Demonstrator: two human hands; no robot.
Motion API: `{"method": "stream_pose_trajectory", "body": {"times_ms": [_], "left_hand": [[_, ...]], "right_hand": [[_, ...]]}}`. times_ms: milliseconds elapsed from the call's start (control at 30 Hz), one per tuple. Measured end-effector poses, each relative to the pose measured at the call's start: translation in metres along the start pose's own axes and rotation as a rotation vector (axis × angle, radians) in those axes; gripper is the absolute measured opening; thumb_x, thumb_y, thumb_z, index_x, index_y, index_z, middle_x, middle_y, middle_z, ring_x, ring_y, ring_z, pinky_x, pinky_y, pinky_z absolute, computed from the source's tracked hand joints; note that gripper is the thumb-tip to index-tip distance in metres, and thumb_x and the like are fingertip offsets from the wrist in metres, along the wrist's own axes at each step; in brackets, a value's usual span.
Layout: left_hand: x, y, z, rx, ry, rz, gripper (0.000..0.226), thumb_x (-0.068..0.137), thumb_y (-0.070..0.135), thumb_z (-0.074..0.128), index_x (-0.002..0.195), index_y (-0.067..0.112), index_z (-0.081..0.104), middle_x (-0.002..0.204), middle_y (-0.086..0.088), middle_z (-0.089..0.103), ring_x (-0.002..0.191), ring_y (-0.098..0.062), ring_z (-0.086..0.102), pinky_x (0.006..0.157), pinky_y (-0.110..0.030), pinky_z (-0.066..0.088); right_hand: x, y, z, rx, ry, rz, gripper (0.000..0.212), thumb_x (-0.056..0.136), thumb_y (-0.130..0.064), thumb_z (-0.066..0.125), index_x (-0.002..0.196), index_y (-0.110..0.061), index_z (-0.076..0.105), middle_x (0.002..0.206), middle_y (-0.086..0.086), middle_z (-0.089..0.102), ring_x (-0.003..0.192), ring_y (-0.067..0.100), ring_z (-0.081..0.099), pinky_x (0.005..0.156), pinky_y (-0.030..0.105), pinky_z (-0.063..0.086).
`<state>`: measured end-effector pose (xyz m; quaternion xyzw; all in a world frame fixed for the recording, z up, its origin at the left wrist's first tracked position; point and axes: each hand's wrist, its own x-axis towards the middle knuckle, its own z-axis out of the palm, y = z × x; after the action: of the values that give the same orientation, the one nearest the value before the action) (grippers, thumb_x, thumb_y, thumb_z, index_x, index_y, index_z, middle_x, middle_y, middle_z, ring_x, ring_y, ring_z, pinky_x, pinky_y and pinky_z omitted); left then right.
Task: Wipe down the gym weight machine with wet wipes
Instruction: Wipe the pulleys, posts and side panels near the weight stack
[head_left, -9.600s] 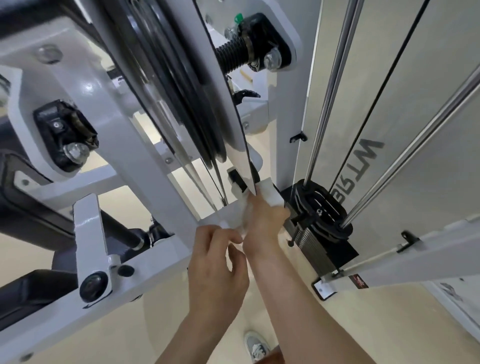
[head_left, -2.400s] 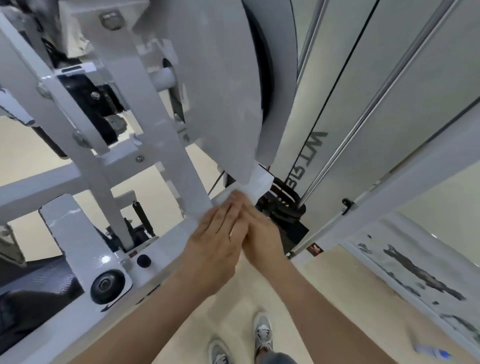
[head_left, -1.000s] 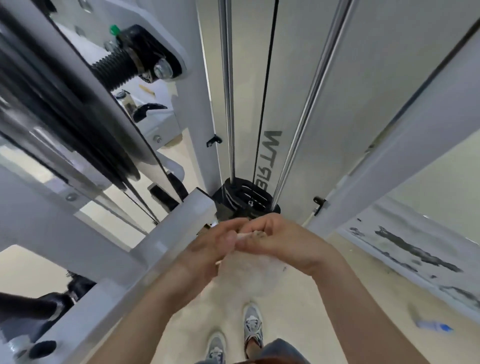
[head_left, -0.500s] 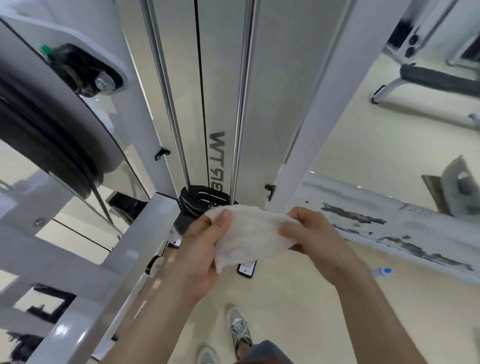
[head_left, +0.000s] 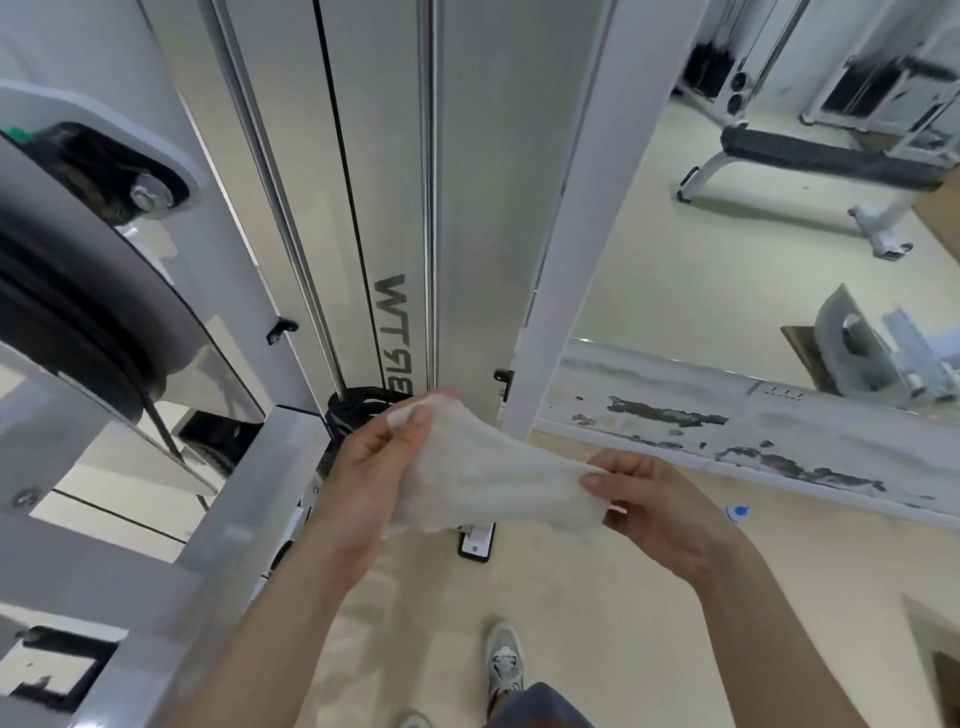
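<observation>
The wipe (head_left: 493, 478) is off the metal and hangs in the air, pulled out into a wide sheet between both hands, in front of the machine (head_left: 483, 182) and above the floor (head_left: 571, 623). A couple of seconds ago it was pressed against the frame. A second ago it was bunched between the hands, and half a second ago it was only part opened. Now it is spread further and looks taut across its top edge, its lower edge sagging.

That reads as a pause in the wiping. The person seems to be opening or turning the wipe to get a fresh face before going to another part.

The left hand (head_left: 374, 467) pinches the upper left corner, with the thumb on the near side and the fingers behind the sheet. The right hand (head_left: 660, 514) sits lower and pinches the right edge between thumb and curled fingers. Both forearms reach up from the bottom of the view and spread apart.

Behind the wipe sit the stack (head_left: 353, 410) and the rods (head_left: 429, 208). The white post (head_left: 576, 234) is just to its right and a sloping beam (head_left: 244, 499) to its left. None of them touches the wipe. A shoe (head_left: 503, 667) shows below, and a bench (head_left: 831, 156) stands well apart.
</observation>
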<state>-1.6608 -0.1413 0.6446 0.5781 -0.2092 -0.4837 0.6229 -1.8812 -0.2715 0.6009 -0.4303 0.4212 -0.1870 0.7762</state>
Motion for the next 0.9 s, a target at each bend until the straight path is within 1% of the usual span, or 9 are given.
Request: {"method": "stream_pose_trajectory", "body": {"times_ms": [67,167,267,367,500,567,633,767,900], "left_hand": [[0.006,0.01,0.006,0.071,-0.073,0.012,0.027,0.092,0.038,0.053,0.105,0.029,0.075,0.108,0.004,0.073,0.099,-0.018,0.069,0.065,-0.034,0.059],[0.024,0.019,0.021,0.131,-0.048,0.05,0.025,0.096,0.035,0.053,0.102,0.029,0.076,0.1,0.004,0.073,0.083,-0.012,0.07,0.054,-0.024,0.054],[0.054,0.015,0.033,0.255,0.068,0.167,0.021,0.097,0.032,0.055,0.1,0.032,0.075,0.094,0.006,0.072,0.086,-0.01,0.068,0.061,-0.019,0.052],[0.087,0.005,0.045,0.494,0.157,0.287,0.023,0.096,0.031,0.056,0.111,0.023,0.07,0.087,0.007,0.058,0.075,0.012,0.057,0.066,-0.002,0.04],[0.128,-0.005,0.062,0.565,0.395,0.34,0.023,0.093,0.032,0.061,0.114,0.026,0.069,0.09,0.013,0.052,0.076,0.009,0.054,0.072,-0.002,0.041],[0.148,-0.009,0.073,0.485,0.436,0.329,0.024,0.093,0.029,0.062,0.116,0.025,0.069,0.089,0.026,0.057,0.079,0.012,0.056,0.074,-0.003,0.045],[0.168,-0.015,0.082,0.467,0.481,0.306,0.022,0.094,0.027,0.063,0.114,0.025,0.07,0.085,0.026,0.062,0.075,0.008,0.06,0.069,-0.004,0.046],[0.192,-0.019,0.101,0.345,0.515,0.234,0.016,0.086,0.027,0.069,0.087,0.035,0.054,0.081,0.004,0.067,0.07,-0.016,0.066,0.07,-0.038,0.057],[0.185,-0.021,0.115,0.219,0.299,0.27,0.025,0.082,-0.001,0.063,0.093,0.021,0.054,0.089,0.008,0.069,0.081,-0.006,0.065,0.082,-0.024,0.051]], "right_hand": [[0.008,-0.011,0.0,0.16,-0.062,-0.038,0.026,0.061,-0.016,0.08,0.069,-0.012,0.055,0.077,0.011,0.052,0.075,0.024,0.054,0.069,0.034,0.043],[0.022,-0.028,0.005,0.292,-0.072,-0.052,0.019,0.074,-0.004,0.071,0.078,-0.014,0.056,0.078,0.009,0.059,0.07,0.021,0.06,0.056,0.03,0.05],[0.038,-0.049,-0.001,0.138,0.023,-0.147,0.028,0.08,0.011,0.063,0.084,-0.016,0.057,0.078,0.007,0.061,0.061,0.019,0.059,0.053,0.029,0.051],[0.06,-0.064,-0.011,-0.072,0.261,-0.311,0.042,0.077,0.024,0.054,0.081,-0.018,0.056,0.079,0.006,0.054,0.066,0.022,0.05,0.059,0.031,0.043],[0.094,-0.072,-0.011,-0.406,0.492,-0.423,0.045,0.073,0.018,0.047,0.091,-0.022,0.058,0.083,0.0,0.056,0.066,0.019,0.046,0.05,0.022,0.038],[0.114,-0.074,-0.012,-0.507,0.535,-0.425,0.04,0.076,0.012,0.05,0.091,-0.024,0.058,0.079,-0.003,0.058,0.065,0.018,0.05,0.054,0.026,0.04],[0.133,-0.075,-0.015,-0.556,0.564,-0.387,0.031,0.079,0.006,0.052,0.085,-0.025,0.056,0.074,-0.004,0.057,0.066,0.018,0.05,0.058,0.028,0.04],[0.155,-0.081,-0.014,-0.43,0.536,-0.249,0.026,0.079,0.001,0.057,0.067,-0.018,0.046,0.065,-0.003,0.045,0.062,0.017,0.041,0.058,0.027,0.035],[0.16,-0.087,-0.01,0.109,0.377,-0.036,0.025,0.077,0.016,0.043,0.07,-0.006,0.054,0.068,0.012,0.054,0.06,0.021,0.049,0.058,0.028,0.047]]}}
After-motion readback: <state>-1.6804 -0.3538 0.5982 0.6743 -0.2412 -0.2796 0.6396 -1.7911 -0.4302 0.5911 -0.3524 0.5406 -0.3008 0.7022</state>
